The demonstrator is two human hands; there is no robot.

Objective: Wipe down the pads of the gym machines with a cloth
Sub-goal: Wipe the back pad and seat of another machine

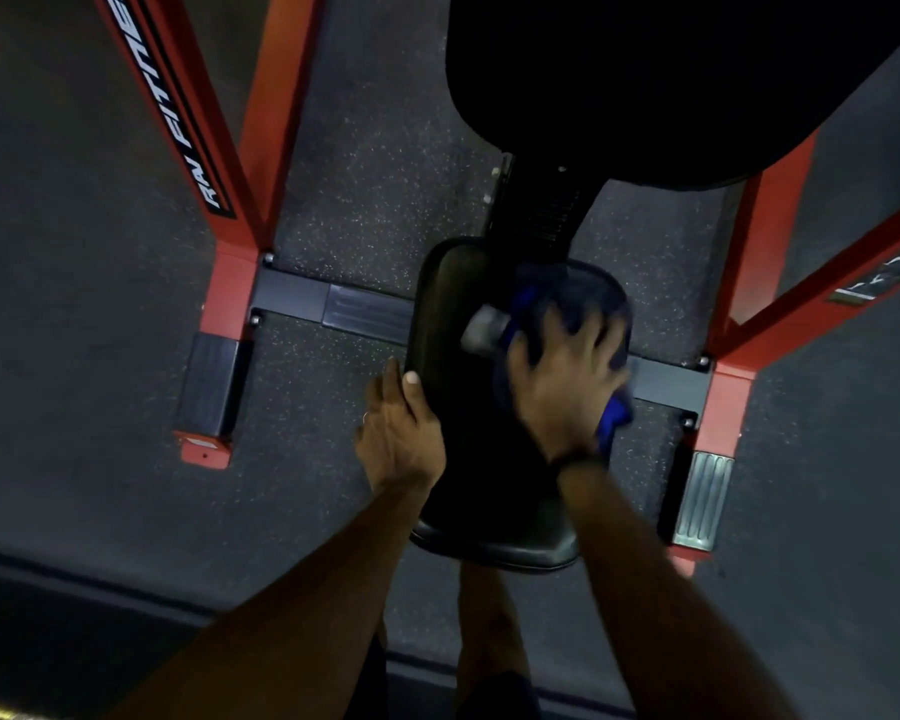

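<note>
A black padded seat (453, 314) of a red gym machine lies below me at the centre of the head view. My right hand (562, 376) presses a blue cloth (614, 413) flat onto the seat's right side, fingers spread and blurred. My left hand (398, 433) grips the seat's left edge, thumb on top of the pad and fingers wrapped below. A larger black back pad (671, 70) rises beyond the seat at the top.
Red frame posts (261, 122) stand left and right (759, 252), joined by a dark cross bar (333, 304) on the speckled rubber floor (100, 304). A ribbed metal foot plate (702, 501) sits at the right. My legs show under the seat.
</note>
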